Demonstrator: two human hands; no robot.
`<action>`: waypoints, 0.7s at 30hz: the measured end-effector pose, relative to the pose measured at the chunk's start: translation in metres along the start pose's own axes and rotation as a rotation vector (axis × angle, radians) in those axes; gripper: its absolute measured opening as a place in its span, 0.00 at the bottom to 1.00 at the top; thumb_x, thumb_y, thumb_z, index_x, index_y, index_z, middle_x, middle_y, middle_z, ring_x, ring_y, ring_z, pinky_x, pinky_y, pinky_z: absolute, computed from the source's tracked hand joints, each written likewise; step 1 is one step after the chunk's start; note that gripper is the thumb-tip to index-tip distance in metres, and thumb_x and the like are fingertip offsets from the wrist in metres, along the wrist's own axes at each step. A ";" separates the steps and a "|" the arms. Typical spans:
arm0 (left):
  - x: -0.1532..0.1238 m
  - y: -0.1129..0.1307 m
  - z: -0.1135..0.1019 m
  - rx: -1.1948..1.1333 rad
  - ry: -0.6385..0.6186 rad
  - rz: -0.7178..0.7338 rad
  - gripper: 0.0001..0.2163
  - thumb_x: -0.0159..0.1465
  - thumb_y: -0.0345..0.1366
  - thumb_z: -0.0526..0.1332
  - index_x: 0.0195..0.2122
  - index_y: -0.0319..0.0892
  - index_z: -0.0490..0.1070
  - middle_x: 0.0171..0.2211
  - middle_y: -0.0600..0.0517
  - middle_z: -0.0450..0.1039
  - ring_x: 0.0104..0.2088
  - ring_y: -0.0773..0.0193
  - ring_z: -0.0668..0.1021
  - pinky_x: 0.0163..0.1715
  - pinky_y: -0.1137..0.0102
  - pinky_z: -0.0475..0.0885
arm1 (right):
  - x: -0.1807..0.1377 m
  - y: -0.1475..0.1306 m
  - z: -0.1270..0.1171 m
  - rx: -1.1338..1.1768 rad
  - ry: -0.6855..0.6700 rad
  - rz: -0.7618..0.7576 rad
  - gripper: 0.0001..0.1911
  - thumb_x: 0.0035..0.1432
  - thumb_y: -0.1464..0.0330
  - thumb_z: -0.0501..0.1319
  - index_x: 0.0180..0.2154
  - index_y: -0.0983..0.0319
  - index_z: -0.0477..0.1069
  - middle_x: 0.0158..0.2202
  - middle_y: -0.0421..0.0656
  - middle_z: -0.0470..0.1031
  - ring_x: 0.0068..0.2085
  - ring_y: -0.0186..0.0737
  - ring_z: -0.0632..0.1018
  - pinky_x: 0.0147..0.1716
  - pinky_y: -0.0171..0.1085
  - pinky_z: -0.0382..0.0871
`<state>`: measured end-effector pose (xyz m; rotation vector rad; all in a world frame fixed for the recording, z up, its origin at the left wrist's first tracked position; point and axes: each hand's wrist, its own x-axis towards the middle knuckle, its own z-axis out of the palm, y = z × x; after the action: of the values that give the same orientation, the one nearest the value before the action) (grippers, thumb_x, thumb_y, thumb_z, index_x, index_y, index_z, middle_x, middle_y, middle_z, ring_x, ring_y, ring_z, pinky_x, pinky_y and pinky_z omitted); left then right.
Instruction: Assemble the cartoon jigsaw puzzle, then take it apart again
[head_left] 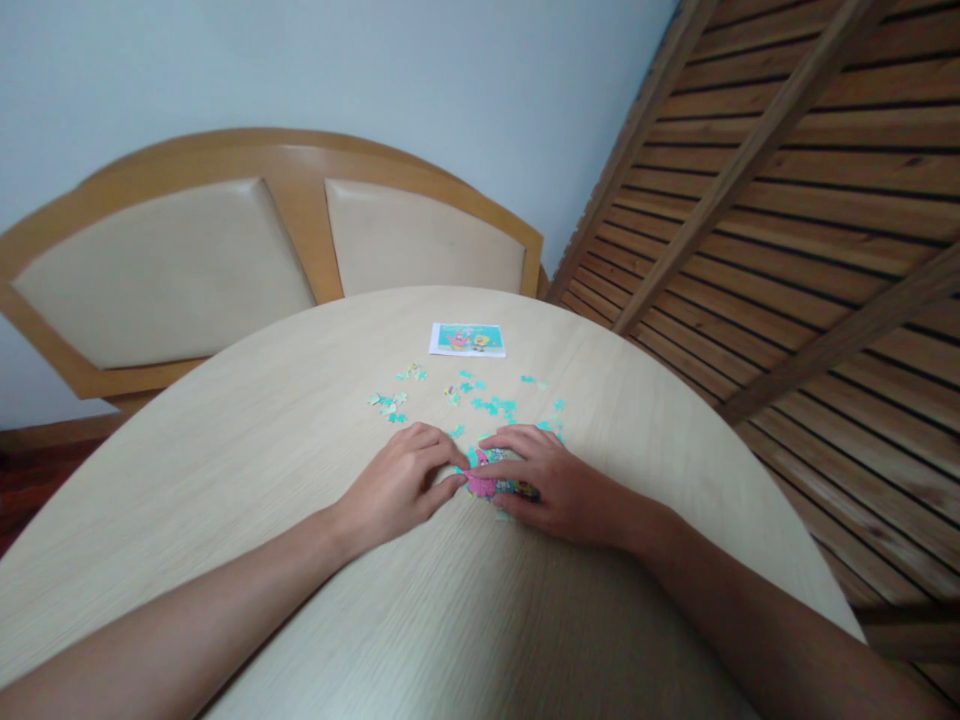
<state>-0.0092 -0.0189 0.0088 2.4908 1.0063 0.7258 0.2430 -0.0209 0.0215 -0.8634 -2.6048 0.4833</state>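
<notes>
A partly joined jigsaw puzzle (481,484) with a pink figure lies flat on the table near its middle. At its left edge, my left hand (405,475) pinches a small jigsaw piece between thumb and forefinger; the fingers mostly hide the piece. My right hand (547,482) rests over the puzzle's right part with its fingers apart, the fingertips touching its surface, and covers much of the picture. Just beyond both hands, loose turquoise pieces (495,406) are scattered.
A picture card (472,341) showing two cartoon figures lies toward the far edge of the round wooden table (247,460). More loose pieces (388,404) lie at the left. Behind stands a padded wooden bench back (300,240); a slatted wooden screen (795,220) rises at the right.
</notes>
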 end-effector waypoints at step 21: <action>0.005 -0.014 -0.030 0.247 0.171 -0.350 0.09 0.63 0.32 0.57 0.43 0.42 0.73 0.41 0.46 0.78 0.40 0.53 0.78 0.41 0.59 0.73 | 0.001 -0.002 -0.001 -0.002 -0.055 0.051 0.25 0.66 0.55 0.60 0.60 0.58 0.69 0.61 0.51 0.69 0.63 0.53 0.66 0.62 0.55 0.58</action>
<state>-0.0308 -0.0017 0.0277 2.3806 1.6315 0.7471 0.2418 -0.0221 0.0235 -0.9313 -2.6389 0.5252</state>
